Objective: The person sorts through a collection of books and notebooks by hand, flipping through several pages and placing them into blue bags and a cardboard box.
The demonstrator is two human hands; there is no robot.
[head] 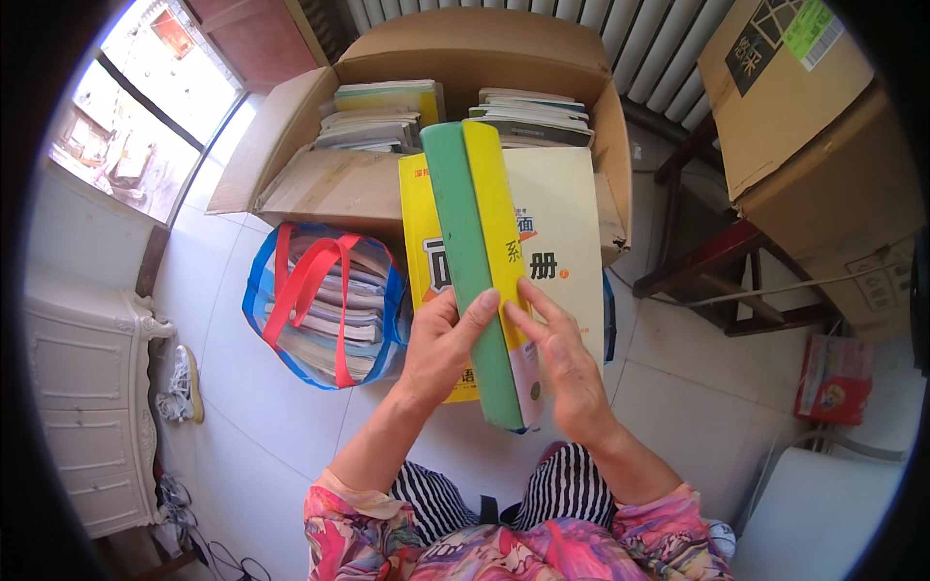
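My left hand (439,348) grips a thick book (472,269) near its lower half, with the thumb across its green side. The book is tilted, showing a long green face beside a yellow one with printed characters; whether it is one volume or two I cannot tell. My right hand (570,363) has its fingers apart, and its fingertips are at the yellow face. Beneath the held book lie a yellow-covered book (421,218) and a cream-covered book (563,210), both partly hidden. A blue edge shows under the cream book's right side.
Stacks of books (534,116) fill part of an open cardboard box (472,40) before a radiator (654,58). A clear bag (251,290) with red handles holds more books. Another carton (785,109) rests on a dark red wooden stand (697,254). Left are a white cabinet (87,378) and shoes (182,385).
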